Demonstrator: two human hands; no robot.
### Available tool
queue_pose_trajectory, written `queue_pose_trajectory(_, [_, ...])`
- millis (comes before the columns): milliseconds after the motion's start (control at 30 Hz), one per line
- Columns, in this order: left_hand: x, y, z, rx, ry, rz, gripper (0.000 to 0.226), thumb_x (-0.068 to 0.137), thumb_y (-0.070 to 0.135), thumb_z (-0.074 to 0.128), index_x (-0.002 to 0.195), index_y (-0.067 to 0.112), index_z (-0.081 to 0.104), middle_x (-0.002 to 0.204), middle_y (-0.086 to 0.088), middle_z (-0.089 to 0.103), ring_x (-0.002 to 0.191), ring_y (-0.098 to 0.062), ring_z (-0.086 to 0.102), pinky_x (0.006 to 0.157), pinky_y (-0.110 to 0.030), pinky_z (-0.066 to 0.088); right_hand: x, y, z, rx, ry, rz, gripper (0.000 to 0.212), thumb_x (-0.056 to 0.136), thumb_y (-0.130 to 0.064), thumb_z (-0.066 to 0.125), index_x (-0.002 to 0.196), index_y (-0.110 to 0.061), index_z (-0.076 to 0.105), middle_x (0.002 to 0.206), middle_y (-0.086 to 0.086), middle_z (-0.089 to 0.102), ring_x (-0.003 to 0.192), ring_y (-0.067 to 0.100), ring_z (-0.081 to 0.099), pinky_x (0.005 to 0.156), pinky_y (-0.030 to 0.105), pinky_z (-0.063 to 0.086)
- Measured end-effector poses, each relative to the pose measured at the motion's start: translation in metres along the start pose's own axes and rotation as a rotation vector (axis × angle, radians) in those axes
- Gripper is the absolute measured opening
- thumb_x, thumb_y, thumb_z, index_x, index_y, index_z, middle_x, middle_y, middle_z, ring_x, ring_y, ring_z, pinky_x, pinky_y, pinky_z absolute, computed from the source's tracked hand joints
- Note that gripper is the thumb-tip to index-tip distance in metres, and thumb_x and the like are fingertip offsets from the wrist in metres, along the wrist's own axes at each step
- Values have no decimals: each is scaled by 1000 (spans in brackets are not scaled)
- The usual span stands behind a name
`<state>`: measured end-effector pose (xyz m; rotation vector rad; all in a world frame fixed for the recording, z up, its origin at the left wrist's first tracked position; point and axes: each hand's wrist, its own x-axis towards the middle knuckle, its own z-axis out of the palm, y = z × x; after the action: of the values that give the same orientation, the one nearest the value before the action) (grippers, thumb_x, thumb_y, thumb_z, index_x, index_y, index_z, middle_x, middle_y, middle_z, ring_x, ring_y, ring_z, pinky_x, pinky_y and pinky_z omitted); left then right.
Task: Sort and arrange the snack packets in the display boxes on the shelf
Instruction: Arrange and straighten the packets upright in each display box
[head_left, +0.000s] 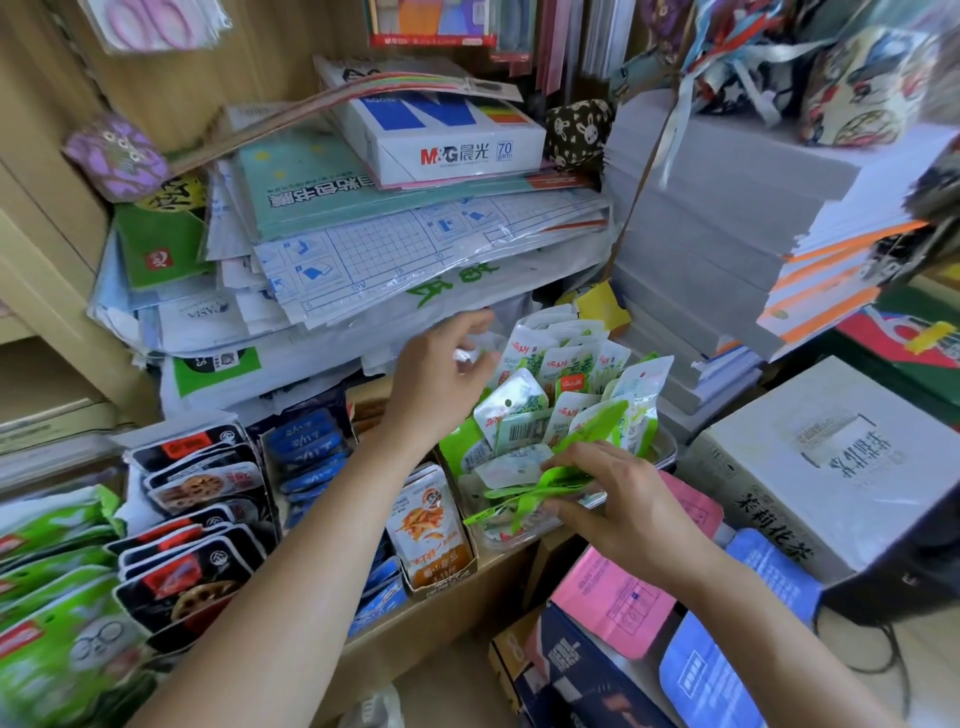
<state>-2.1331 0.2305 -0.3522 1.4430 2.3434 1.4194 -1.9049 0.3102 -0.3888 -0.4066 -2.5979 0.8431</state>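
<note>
Right grip (618, 499) pinches a fan of green-and-white foil snack packets (550, 480) at the front of the clear plastic display box (667, 449) on the tan shelf (483, 577). Left grip (441, 379) curls at the box's back row; whether it holds anything I cannot tell. Best to square the fan, turn all the faces one way, and slot it in upright while the left steadies the leaning row.

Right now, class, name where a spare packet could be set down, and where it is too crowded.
Free: the flat top of the white carton, right of the clear tray. Crowded: the tray brims with green packets; the neighbouring display boxes are packed.
</note>
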Motion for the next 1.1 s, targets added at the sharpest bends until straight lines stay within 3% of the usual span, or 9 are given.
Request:
queue_pose_trajectory(100, [34,6,20,289,-297,44,74,88,33,75,152,24,41,144,-3,57,123,-24,57,99,-40,48,0,1,-1,-18,1,-12,25,87,-41,71,104,-24,65,97,-14,63,94,5,59,77,33,53])
queue_pose_trajectory(200, [52,5,29,400,-426,46,62,84,31,79,141,28,57,134,-6,65,123,-27,57,97,-35,46,1,2,-2,-17,0,-23,25,87,-43,70,104,-25,64,97,-14,62,95,7,58,76,33,52])
queue_pose_trajectory(367, [36,-6,-8,191,-14,20,20,83,25,82,101,20,76,76,4,72,61,-5,60,66,-24,42,2,4,-2,-30,6,-30,27,87,-44,70,104,-25,63,95,-12,61,91,6,56,74,33,51])
queue_pose_trajectory(433, [20,-13,-17,177,48,7,17,83,29,82,96,19,76,80,3,75,61,-13,65,66,-25,47,2,4,-2,-31,9,-26,27,86,-43,72,104,-24,64,94,-12,61,90,6,56,73,33,51])
queue_pose_trajectory(633, [-9,-29,-17,305,-259,-135,25,90,30,73,114,22,74,88,3,73,79,-17,67,56,-20,38,0,2,-3,-20,1,-22,26,87,-42,71,105,-26,64,97,-13,60,91,6,57,74,32,53])
queue_pose_trajectory(733, [-12,-17,-29,245,-75,-75,36,86,30,77,121,24,70,104,6,73,90,-11,67,79,-25,50,-1,1,-3,-28,10,-23,28,86,-44,70,106,-25,64,97,-12,62,91,6,57,74,32,52])
queue_pose_trajectory(833, [-28,2,-29,331,157,228,19,83,23,80,101,19,75,88,7,69,76,-10,61,72,-29,54,-4,1,-3,-52,18,-28,29,85,-42,71,106,-23,65,97,-9,63,92,8,57,75,33,52])
queue_pose_trajectory(1000, [-30,14,2,582,-291,68,47,82,60,73,116,28,69,99,4,73,91,-18,69,66,-31,54,-10,-2,-5,-84,29,-63,25,86,-31,76,108,-24,66,97,-12,64,92,8,55,72,30,53])
queue_pose_trajectory(1100, [-18,19,13,582,-334,-3,57,79,47,82,128,24,65,115,-2,72,105,-23,67,80,-32,53,-12,-2,-6,-100,24,-77,25,85,-27,76,108,-23,66,95,-11,64,92,9,55,70,30,53])
